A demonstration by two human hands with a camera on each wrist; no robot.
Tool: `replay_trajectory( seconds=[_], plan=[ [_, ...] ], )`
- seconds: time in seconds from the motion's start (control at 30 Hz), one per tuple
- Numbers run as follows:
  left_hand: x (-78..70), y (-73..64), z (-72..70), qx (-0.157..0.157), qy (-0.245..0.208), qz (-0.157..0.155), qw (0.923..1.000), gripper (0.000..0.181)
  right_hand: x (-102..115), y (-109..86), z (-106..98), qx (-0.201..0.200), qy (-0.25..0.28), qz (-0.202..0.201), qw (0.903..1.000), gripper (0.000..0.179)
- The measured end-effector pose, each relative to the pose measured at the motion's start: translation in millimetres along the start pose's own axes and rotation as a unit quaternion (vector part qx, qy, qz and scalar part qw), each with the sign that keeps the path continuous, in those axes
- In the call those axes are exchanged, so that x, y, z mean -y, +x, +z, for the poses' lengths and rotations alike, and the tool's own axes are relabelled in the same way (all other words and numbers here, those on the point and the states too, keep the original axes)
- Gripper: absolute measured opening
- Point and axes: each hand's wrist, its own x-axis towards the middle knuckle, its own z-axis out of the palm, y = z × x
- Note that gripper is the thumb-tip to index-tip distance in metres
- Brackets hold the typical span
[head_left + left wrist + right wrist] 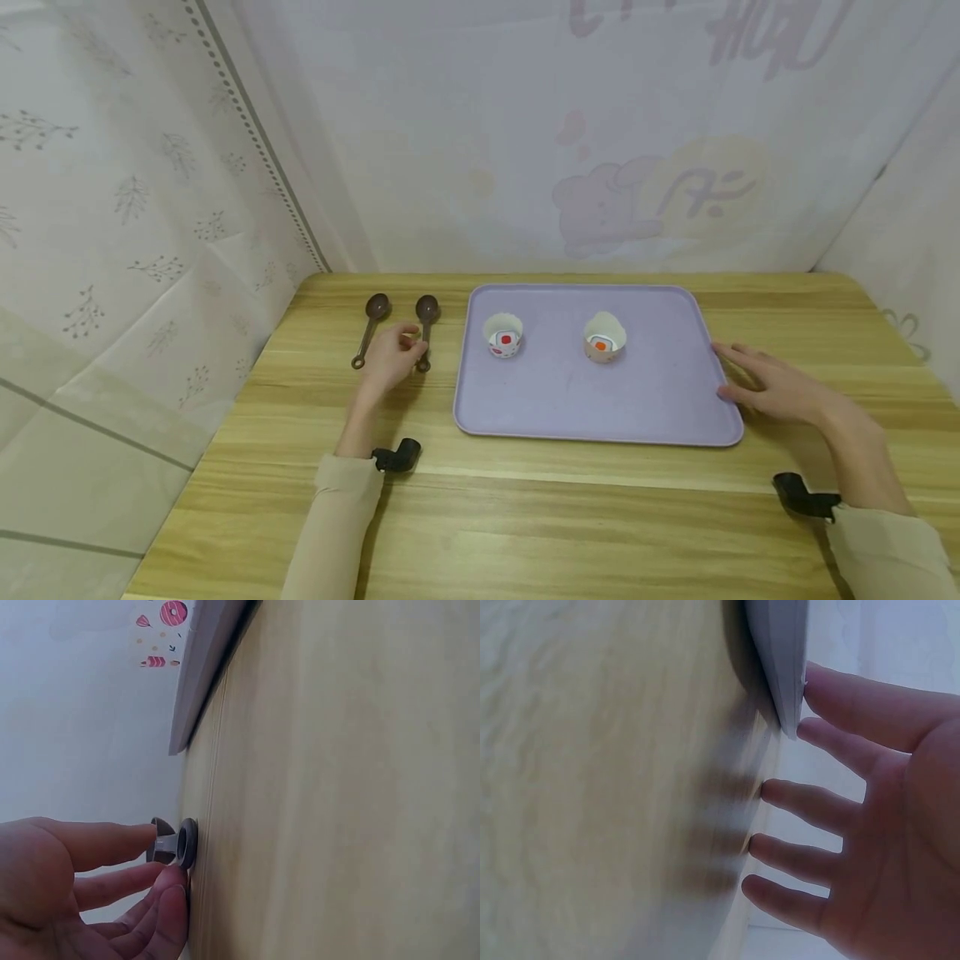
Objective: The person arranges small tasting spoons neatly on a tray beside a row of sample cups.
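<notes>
"On the left part of the wooden table, what is recorded?"

"Two brown spoons, side by side, bowls toward the back cloth. The inner spoon lies nearer the tray; the outer spoon lies to its left, slightly slanted."

"State of the left hand?"

"Grasping. Thumb and fingers pinch the inner spoon by its handle, close to the ringed end. The left wrist view confirms the grip."

"And the right hand?"

"Released. Fingers extended and spread, nothing grasped. Thumb and forefinger are at the right edge of the lilac tray; the right wrist view shows the other fingers apart from it."

"Contents of the tray?"

"Two paper cups, upright and well apart. The left cup shows a red mark inside, the right cup an orange one. Whether these are printed or loose pieces, I cannot tell."

"Anything on the wrists?"

"One black fitting at each: left fitting and right fitting, beside beige sleeves."
</notes>
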Motion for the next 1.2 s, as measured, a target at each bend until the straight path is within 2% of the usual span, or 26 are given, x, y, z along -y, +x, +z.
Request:
replay_trajectory(
  seconds=[0.13, 0.53, 0.9, 1.2],
  plan=[
    [-0.4, 1.2, 1.9, -0.012, 0.000, -0.004, 0.9999, 0.038, 1.2, -0.4, 0.3, 0.000, 0.004, -0.002, 1.0000, 0.078],
    [0.4, 4.5, 5.7, -0.019, -0.018, -0.029, 0.9992, 0.036, 3.0, -1.2, -2.0, 0.001, -0.006, 0.000, 1.0000, 0.077],
    [-0.8, 4.0, 5.7, -0.014, -0.009, -0.053, 0.9985, 0.037, 1.6, -0.6, -2.2, 0.002, 0.006, -0.003, 1.0000, 0.076],
    [-4.2, 0.9, 3.6, -0.003, -0.020, -0.057, 0.9982, 0.038, 0.8, -0.6, -1.2, 0.002, 0.004, -0.003, 1.0000, 0.076]
  ],
)
